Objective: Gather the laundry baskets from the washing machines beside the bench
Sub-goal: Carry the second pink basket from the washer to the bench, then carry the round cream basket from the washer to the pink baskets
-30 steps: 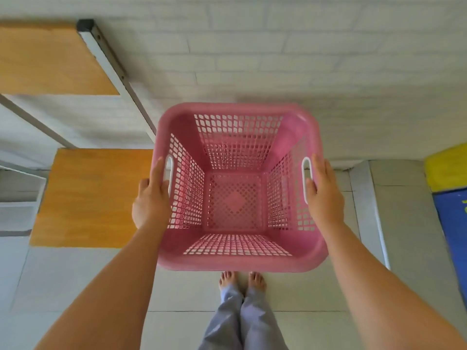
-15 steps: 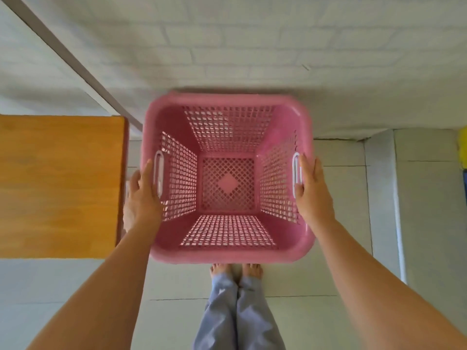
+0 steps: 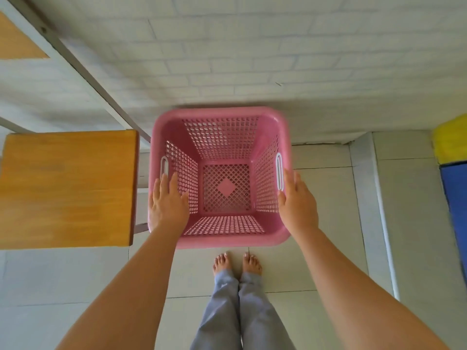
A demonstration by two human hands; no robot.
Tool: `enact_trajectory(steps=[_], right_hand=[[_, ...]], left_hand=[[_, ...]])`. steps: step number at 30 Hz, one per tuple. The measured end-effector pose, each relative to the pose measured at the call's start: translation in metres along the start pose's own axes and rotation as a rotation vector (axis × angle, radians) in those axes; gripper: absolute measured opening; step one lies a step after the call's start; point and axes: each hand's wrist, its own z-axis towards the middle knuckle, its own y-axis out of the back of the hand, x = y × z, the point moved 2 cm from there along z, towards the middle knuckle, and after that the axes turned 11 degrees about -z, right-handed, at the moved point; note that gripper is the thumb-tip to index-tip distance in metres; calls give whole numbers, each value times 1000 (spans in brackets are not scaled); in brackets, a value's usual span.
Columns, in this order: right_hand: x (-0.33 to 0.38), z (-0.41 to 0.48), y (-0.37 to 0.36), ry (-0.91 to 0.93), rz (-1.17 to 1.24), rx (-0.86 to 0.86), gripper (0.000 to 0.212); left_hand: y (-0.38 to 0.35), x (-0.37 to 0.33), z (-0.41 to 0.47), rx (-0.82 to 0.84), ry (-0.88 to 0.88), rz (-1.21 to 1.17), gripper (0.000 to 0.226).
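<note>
fingers: left hand (image 3: 168,200) and right hand (image 3: 297,200) flat and spread, not gripping | thing: pink basket (image 3: 219,239) between them on the floor, beside the wooden surface (image 3: 65,188) | risk: loose hands could tip or nudge it.

One pink plastic laundry basket (image 3: 219,147) with perforated walls is in view, square and open-topped, with nothing inside it. It has two white slotted handles, one on the left wall (image 3: 164,168) and one on the right wall (image 3: 279,170). There are two bare hands, the left hand (image 3: 168,203) and the right hand (image 3: 298,203), each with its fingers spread flat. One orange wooden bench top (image 3: 65,188) sits beside the basket. Two bare feet (image 3: 236,263) stand on the tiled floor below two grey trouser legs (image 3: 240,311). One yellow object (image 3: 451,140) and one blue object (image 3: 457,198) show at the right edge.
</note>
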Motion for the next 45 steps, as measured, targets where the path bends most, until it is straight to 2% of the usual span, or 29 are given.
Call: enact_trajectory(steps=[5, 10, 15, 22, 25, 35, 39, 45], right_hand=[[-13, -60, 39, 6, -34, 10, 54], [-34, -136, 74, -115, 15, 12, 55], [-46, -226, 94, -290, 79, -10, 56], [-70, -369, 80, -553, 216, -25, 56], [-89, -433, 64, -680, 261, -26, 55], [-160, -662, -7, -1139, 447, -85, 55], [-188, -766, -40, -1292, 489, -108, 54], [-216, -917, -94, -1510, 554, -152, 54]], left_hand=[[25, -27, -51, 17, -87, -1, 57], [51, -51, -104, 62, -237, 27, 56], [67, -68, -162, 144, -462, 73, 55], [66, -98, -250, 295, -856, 314, 53], [46, -120, -295, 358, -1022, 442, 51], [-57, -175, -512, 574, -1424, 521, 55], [-104, -179, -622, 613, -1582, 567, 55], [-175, -166, -790, 737, -1729, 584, 53]])
